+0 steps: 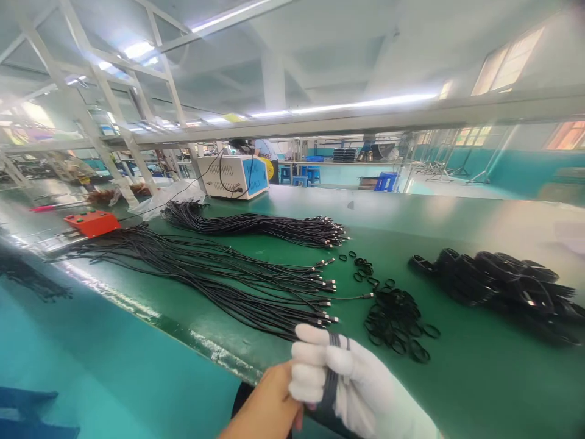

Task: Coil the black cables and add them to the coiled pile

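At the bottom centre, over the front edge of the green table (457, 378), my right hand (347, 381) wears a white glove. Its fingers are curled, with black bands (331, 381) around them. My bare left hand (278, 393) meets it from the left; its fingers are mostly hidden behind the glove. Just beyond the hands lie the connector ends of a spread of black cables (205, 274). A pile of black rubber rings (395, 317) sits to the right of them.
Behind the spread lies a thicker cable bundle (256, 225). Coiled black cables (498, 283) are heaped at the right. A red box (94, 223) stands at the left, a white and blue machine (235, 177) at the back. A metal frame rises at left.
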Available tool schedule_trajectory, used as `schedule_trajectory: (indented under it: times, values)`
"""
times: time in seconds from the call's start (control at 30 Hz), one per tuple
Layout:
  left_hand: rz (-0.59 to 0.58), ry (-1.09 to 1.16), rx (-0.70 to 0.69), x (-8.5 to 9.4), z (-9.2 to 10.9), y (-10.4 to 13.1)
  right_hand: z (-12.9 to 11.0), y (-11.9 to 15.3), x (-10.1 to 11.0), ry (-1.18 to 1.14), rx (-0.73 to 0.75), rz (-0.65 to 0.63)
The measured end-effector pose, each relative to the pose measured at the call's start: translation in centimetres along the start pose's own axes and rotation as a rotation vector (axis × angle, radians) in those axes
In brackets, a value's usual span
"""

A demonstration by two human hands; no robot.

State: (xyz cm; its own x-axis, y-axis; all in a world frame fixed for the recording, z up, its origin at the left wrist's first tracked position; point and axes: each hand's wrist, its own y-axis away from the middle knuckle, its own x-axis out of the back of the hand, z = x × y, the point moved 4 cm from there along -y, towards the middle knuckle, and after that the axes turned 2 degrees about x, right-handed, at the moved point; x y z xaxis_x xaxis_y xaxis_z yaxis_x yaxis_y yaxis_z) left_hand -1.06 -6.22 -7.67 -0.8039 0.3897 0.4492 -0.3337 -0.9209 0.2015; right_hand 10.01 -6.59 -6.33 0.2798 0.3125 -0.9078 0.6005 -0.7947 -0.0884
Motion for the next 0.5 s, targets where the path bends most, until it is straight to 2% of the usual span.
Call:
schedule_trajectory:
  times: [0.17, 0.23, 0.37, 0.5]
  values:
    - [0.269, -0.651, -0.089, -1.1, -0.8, 1.7, -2.5, 0.2, 2.0, 0.161, 0.154, 0.168]
    - [0.325, -0.805, -0.135, -1.8, -0.3, 2.2, -3.1, 0.2, 2.4, 0.197, 0.185, 0.199]
    - [0.431, -0.951, -0.304, -2.9, 1.2, 2.9, -3.6, 0.5, 2.6, 0.251, 0.201, 0.251]
    - [0.467, -0.966, -0.55, -2.4, 3.0, 2.6, -3.1, 1.1, 2.6, 0.307, 0.178, 0.276]
